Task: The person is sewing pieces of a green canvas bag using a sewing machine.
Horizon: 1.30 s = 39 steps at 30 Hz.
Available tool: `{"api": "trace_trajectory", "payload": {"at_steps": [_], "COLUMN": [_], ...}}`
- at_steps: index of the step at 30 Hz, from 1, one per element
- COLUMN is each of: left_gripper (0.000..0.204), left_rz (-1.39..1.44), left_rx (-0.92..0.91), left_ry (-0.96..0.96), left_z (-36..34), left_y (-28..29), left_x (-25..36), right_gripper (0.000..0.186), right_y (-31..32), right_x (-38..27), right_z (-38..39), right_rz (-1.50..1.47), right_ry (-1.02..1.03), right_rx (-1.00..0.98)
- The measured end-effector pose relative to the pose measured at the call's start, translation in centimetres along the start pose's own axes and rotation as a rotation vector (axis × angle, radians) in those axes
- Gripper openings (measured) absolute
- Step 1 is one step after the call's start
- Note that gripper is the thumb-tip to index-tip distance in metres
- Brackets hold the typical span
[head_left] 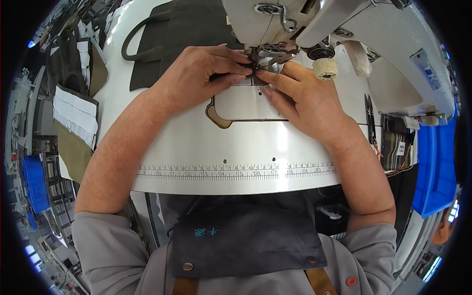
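Note:
A dark olive-green fabric piece with a strap loop lies on the sewing table, its right end under the presser foot of a sewing machine. Just left of the foot, my left hand is closed, thumb and fingertips pressed together on the fabric's near edge. From the other side, my right hand reaches in with bent fingers. Its index fingertip and thumb meet a small dark bit of the fabric beside the foot. The machine head partly hides its farther fingers, and the stitching spot is mostly covered.
The machine head overhangs the right side. A ruler strip runs along the table's front edge. Stacked olive pieces with white parts hang at the left. Scissors and a blue bin are at the right.

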<state>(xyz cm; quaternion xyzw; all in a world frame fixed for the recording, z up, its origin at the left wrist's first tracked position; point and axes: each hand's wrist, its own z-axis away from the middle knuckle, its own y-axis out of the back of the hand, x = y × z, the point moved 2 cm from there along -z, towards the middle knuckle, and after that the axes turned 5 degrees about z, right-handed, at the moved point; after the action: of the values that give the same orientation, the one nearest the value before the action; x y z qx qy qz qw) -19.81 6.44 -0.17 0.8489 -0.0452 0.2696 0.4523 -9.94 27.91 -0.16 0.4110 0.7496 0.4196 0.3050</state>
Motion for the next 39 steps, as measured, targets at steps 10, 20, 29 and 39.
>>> {"api": "trace_trajectory", "payload": {"at_steps": [10, 20, 29, 39], "left_gripper": [0.025, 0.037, 0.039, 0.041], "left_rz": [-0.007, -0.259, -0.147, -0.133], "left_rx": [0.004, -0.065, -0.065, -0.065], "left_ry": [0.018, 0.107, 0.07, 0.096], "left_z": [0.0, 2.0, 1.6, 1.1], "left_y": [-0.2, -1.6, -0.7, -0.4], "left_x": [0.1, 3.8, 2.5, 2.0], "right_gripper": [0.021, 0.016, 0.019, 0.02], "right_y": [0.1, 0.2, 0.2, 0.0], "right_x": [0.3, 0.1, -0.1, 0.0], "right_z": [0.0, 0.0, -0.1, -0.1], "right_rz": [-0.011, -0.009, -0.008, 0.004], "right_ry": [-0.027, -0.025, -0.037, -0.038], "right_rx": [0.008, -0.002, -0.008, -0.017]}}
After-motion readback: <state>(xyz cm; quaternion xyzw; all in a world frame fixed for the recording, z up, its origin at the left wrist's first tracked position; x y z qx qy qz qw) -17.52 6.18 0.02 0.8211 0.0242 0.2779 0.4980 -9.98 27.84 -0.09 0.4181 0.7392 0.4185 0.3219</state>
